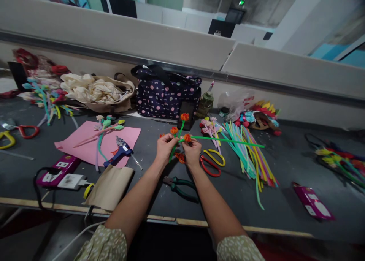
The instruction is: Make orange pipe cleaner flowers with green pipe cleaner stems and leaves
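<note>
Both hands meet over the middle of the dark table. My left hand (165, 149) is closed around green pipe-cleaner stems topped with orange pipe-cleaner flowers (184, 117). Pinched in my right hand (193, 151) is a green pipe cleaner (230, 140), its long free end pointing right. An orange flower sits between the two hands, and another orange piece (180, 158) shows just below them. Green-handled pliers (182, 187) lie under my forearms. Red-and-yellow-handled scissors (212, 163) rest right of my right hand; their blades are hidden.
Loose coloured pipe cleaners (251, 151) spread to the right. Leftward, a blue glue gun (121, 152) lies on pink paper (82, 133) near a purple power strip (61, 170). A patterned bag (168, 94), a phone (181, 124) and a green bottle (205, 103) stand at the back.
</note>
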{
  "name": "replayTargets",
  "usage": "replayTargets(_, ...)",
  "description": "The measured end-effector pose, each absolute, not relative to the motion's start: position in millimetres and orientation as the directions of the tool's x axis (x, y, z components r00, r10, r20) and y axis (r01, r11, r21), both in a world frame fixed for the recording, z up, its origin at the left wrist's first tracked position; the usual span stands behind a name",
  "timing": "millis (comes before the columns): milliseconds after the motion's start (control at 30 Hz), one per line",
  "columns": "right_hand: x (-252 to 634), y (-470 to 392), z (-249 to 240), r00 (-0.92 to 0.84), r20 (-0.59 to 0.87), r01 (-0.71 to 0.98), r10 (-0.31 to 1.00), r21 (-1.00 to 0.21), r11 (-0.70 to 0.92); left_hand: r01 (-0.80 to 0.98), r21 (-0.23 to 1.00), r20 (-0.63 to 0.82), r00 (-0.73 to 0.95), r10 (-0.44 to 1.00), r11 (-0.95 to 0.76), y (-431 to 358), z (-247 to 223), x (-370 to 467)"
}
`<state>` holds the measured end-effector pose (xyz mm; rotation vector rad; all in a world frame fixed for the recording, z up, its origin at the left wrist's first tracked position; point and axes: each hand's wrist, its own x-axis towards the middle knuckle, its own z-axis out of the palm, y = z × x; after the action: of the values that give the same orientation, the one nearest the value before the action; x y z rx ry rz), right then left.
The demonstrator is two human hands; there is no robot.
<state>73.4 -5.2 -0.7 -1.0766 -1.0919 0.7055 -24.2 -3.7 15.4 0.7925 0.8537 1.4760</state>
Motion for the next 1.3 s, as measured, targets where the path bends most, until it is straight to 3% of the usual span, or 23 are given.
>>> replayTargets(467, 74, -3, -3, 0.357, 0.234, -0.102, 0.904, -0.953, 0.287, -0.657, 0.738, -0.113, 0.108, 0.988, 0.156, -1, 14, -32)
replayTargets(700, 74, -2, -3, 0.342, 0.188, -0.147, 0.921, -0.957, 0.25, -0.644, 0.72, -0.163, 0.203, 0.966, 0.257, -2, 17, -34)
replayTargets(1300, 74, -2, -5, 0.287, 0.231, -0.125, 0.93, -0.953, 0.275, -0.565, 0.816, -0.099, 0.071, 0.993, 0.121, 3, 8, -33)
